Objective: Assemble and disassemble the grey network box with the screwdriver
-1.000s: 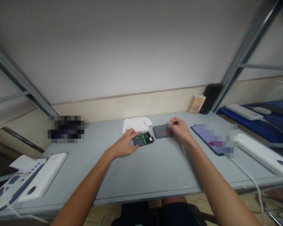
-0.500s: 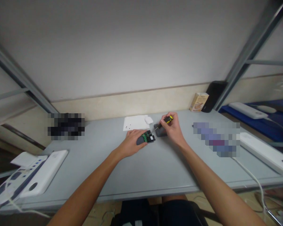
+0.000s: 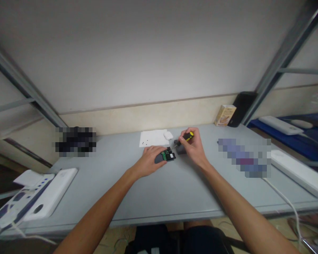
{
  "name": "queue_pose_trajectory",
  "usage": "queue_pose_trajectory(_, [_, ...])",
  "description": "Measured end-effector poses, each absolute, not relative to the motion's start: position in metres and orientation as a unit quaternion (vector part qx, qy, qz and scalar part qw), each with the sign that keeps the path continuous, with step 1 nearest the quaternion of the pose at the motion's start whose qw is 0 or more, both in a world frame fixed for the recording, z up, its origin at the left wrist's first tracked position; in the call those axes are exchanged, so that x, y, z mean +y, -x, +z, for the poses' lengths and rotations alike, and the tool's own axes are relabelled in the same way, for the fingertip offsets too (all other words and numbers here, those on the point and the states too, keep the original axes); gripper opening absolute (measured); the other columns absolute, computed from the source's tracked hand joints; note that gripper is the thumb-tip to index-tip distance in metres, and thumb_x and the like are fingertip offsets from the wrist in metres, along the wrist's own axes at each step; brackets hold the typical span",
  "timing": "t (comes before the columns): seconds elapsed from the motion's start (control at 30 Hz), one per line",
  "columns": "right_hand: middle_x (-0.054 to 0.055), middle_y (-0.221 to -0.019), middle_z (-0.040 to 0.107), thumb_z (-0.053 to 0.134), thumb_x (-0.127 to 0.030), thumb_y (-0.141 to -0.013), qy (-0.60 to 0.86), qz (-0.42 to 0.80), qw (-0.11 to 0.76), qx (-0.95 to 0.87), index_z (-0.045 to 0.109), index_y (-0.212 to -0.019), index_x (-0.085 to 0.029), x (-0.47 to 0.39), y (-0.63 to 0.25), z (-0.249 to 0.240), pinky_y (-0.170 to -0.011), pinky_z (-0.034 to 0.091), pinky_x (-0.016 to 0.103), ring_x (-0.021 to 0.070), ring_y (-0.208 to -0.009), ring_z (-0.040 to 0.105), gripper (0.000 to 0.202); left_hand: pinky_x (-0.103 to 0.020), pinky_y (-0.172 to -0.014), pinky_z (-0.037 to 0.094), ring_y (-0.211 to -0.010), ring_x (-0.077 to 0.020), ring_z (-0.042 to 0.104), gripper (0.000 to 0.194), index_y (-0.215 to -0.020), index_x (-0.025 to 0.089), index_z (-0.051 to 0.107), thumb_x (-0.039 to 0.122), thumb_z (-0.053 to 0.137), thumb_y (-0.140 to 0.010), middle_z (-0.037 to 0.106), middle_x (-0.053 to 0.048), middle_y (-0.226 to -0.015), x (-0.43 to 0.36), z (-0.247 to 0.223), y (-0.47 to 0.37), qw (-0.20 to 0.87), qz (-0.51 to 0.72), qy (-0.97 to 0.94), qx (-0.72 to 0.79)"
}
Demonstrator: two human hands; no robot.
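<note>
In the head view my left hand [image 3: 149, 160] grips an opened computer mouse [image 3: 159, 158] on the table, fingers along its far side and thumb at the near side. Its grey shell shows a green circuit board [image 3: 164, 155] and black parts at the right end. My right hand [image 3: 194, 146] is closed round a black and yellow screwdriver [image 3: 188, 136], whose shaft slants down left towards the board's far right corner. Whether the tip touches is too small to tell. A dark grey shell piece [image 3: 181, 149] lies under and beside my right hand, partly hidden by it.
Behind my hands lies white paper [image 3: 153, 135] with several tiny dark screws [image 3: 145, 142] and a small white object [image 3: 168, 135]. A yellow box [image 3: 225, 115] stands at the back right. White power strips [image 3: 51, 194] lie left, and a long white case [image 3: 298, 173] lies right.
The view has shifted slightly. The screwdriver has moved a little left and down, closer to the mouse's circuit board. My left hand keeps its hold on the mouse.
</note>
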State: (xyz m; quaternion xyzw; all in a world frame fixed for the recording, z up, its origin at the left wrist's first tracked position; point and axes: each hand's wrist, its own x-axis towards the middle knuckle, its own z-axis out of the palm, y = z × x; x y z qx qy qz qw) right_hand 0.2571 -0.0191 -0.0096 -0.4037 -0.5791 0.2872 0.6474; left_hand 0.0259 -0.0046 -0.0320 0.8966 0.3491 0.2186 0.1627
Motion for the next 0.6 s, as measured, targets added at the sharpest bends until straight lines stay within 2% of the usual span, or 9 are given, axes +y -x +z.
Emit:
queue_pose_trajectory(0.37, [0.0, -0.095, 0.054, 0.062, -0.039, -0.092, 0.422, 0.251, 0.613, -0.619, 0.04, -0.104, -0.029, -0.024, -0.252, -0.007, -0.081, 0.045, 0.032, 0.0176, -0.081, 0.052, 0.027, -0.045, -0.111, 0.031, -0.13, -0.0267, 0.05, 0.048, -0.14, 0.031, 0.053, 0.04, 0.066, -0.094, 0.06, -0.005, -0.143, -0.003, -0.035, -0.026, 0.157, 0.226, -0.898, 0.343])
queue_pose_trajectory(0.6, [0.003, -0.09, 0.052, 0.05, -0.049, -0.098, 0.435, 0.218, 0.554, -0.675, 0.051, -0.094, -0.025, -0.021, -0.242, 0.019, -0.08, 0.043, 0.034, 0.0206, -0.084, 0.051, 0.024, -0.045, -0.111, 0.032, -0.129, -0.0264, 0.052, 0.048, -0.139, 0.03, 0.053, 0.04, 0.066, -0.094, 0.061, -0.004, -0.142, -0.006, -0.032, -0.03, 0.161, 0.236, -0.894, 0.346])
